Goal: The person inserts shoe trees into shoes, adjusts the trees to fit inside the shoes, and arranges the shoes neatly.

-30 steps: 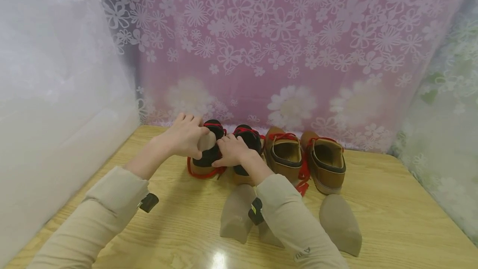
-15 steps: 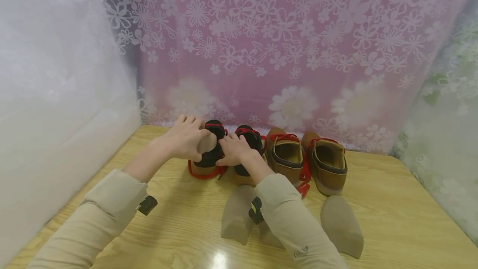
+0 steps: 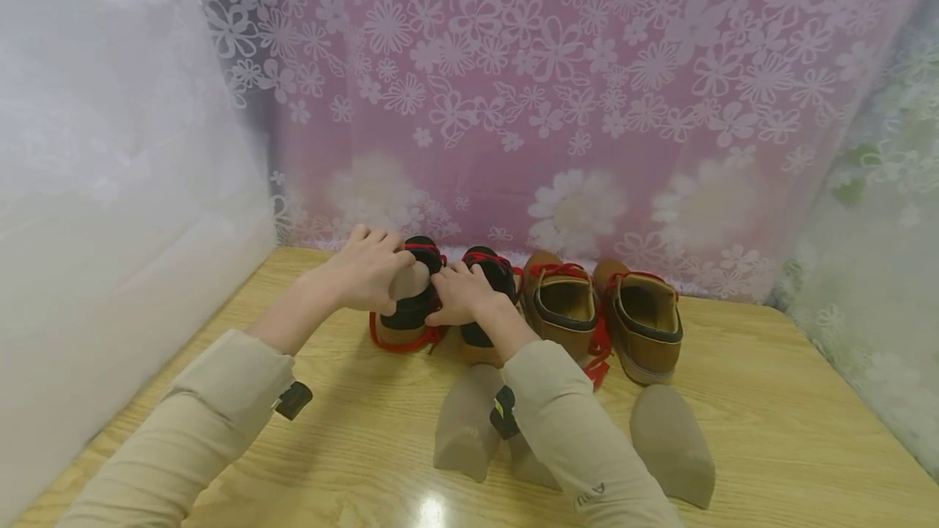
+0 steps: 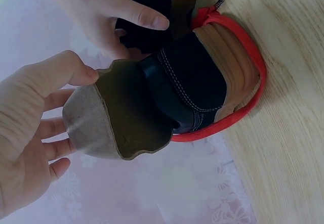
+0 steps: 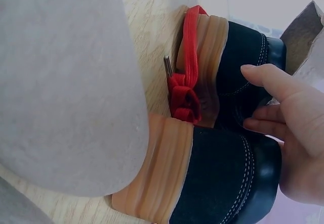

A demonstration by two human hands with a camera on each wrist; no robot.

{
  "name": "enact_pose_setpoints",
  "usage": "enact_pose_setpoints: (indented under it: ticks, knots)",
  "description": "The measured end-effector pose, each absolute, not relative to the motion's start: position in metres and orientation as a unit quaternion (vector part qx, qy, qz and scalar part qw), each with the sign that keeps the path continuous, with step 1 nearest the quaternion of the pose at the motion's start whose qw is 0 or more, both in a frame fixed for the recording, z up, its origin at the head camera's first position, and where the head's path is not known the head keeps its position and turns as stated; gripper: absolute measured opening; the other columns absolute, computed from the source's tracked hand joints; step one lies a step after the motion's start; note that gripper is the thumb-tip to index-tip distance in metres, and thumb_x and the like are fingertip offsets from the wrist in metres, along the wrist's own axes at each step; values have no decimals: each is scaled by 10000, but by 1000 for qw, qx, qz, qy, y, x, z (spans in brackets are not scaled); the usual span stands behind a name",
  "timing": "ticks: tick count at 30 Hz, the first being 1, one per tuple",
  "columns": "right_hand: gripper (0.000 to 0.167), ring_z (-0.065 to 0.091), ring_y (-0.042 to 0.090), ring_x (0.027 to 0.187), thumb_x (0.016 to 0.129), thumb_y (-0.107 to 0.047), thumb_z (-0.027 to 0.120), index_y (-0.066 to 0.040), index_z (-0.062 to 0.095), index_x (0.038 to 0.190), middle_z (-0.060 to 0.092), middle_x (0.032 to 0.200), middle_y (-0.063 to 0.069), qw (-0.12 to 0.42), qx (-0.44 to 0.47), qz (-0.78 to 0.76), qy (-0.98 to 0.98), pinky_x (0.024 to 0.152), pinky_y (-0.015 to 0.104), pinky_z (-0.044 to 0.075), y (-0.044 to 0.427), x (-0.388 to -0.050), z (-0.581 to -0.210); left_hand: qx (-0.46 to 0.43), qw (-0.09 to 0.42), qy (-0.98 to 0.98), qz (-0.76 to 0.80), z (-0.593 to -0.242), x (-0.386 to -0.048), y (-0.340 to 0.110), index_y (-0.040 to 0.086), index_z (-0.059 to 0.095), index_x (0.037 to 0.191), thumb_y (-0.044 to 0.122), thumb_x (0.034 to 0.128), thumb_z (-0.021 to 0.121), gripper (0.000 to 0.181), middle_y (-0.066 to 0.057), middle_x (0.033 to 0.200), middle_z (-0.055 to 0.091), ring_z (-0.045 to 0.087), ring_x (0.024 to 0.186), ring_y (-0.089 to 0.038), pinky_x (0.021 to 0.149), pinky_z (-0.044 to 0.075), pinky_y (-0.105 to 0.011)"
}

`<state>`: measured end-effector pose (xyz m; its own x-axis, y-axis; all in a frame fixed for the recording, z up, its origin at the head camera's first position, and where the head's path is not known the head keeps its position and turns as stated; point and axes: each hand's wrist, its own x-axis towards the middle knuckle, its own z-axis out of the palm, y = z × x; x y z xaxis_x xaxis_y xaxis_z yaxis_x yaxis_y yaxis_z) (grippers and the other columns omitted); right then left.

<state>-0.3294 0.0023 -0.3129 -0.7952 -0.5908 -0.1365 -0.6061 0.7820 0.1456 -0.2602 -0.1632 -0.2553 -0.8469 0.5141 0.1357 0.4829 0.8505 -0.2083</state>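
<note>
Left hand [image 3: 369, 270] pinching grey insert [image 4: 90, 122].
Insert at mouth of black shoe [image 3: 406, 318]; right hand [image 3: 460, 295] beside that shoe, thumb spread from fingers; cannot tell whether it grips.

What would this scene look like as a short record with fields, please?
Left hand: pinches a grey-brown moulded insert at the opening of the leftmost dark shoe
Right hand: at that shoe's right side; firmness of contact unclear
Other shoes: second dark shoe, then two brown shoes
Laces: red
Loose inserts: three on the wood-grain table, one partly hidden by a sleeve
</note>
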Motion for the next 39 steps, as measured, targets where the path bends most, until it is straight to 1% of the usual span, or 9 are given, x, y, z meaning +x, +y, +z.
enact_pose_setpoints:
  ticks: [4,8,13,19,33,39]
  knots:
    - [713,271,247,1320,833,-566,575,-163,407,1397,381,1427,26,38,-319,93,943,1019,451,240,2,-330,-313,-258,95,-957,89,-253,-261,-161,121,611,1165,350,688,771,553,-95,1142,521,458,1039,-309,851,280,-453]
    - [706,276,247,1315,830,-561,582,-157,420,1386,390,1420,29,36,-320,90,942,1011,451,245,3,-328,-312,-248,84,-961,91,-251,-262,-158,131,617,1170,375,692,773,560,-88,1135,523,454,1018,-293,834,286,-437]
    - [711,267,245,1320,833,-556,583,-155,413,1394,389,1424,29,35,-320,90,942,1016,454,237,3,-328,-312,-247,72,-962,92,-249,-266,-156,140,622,1177,382,693,779,563,-93,1150,522,455,1041,-298,849,290,-436]
    - [711,260,240,1324,837,-554,579,-160,405,1403,385,1429,28,38,-320,90,943,1019,452,235,3,-328,-313,-248,63,-962,99,-250,-268,-154,140,620,1186,375,698,778,564,-95,1155,515,447,1037,-294,832,276,-426]
    - [708,264,245,1323,838,-556,576,-160,409,1400,380,1432,25,40,-312,89,945,1015,456,236,2,-328,-312,-243,77,-961,105,-255,-273,-153,153,617,1183,398,701,768,561,-94,1172,505,434,1050,-293,844,281,-431]
    - [669,282,251,1309,844,-542,577,-139,445,1361,400,1412,36,38,-311,82,946,1003,450,250,1,-326,-311,-242,88,-960,108,-257,-275,-154,158,622,1173,406,701,769,553,-95,1173,507,433,1043,-296,851,287,-435]
